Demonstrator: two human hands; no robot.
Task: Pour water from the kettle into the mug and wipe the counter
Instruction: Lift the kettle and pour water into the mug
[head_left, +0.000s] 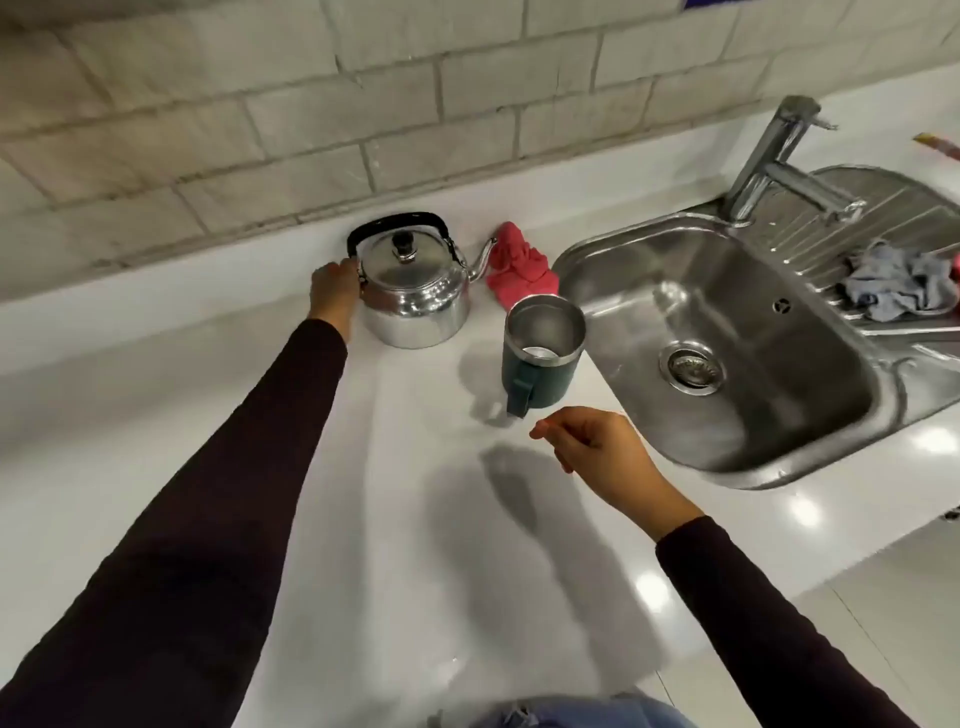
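A shiny steel kettle (415, 291) with a black handle stands upright near the wall on the white counter (395, 519), spout pointing right. My left hand (335, 296) rests against its left side, fingers at the base of the handle, without lifting it. A dark green mug (540, 358) with a steel inside stands right of the kettle, handle toward me. My right hand (597, 452) hovers just in front of the mug, fingers loosely curled, holding nothing. A crumpled red cloth (519, 270) lies behind the mug by the spout.
A steel sink (727, 353) with a tap (774, 161) is set in the counter at right. A grey rag (898, 283) lies on its drainboard. A brick wall (311, 104) runs behind, and the counter's front edge falls to a tiled floor at lower right.
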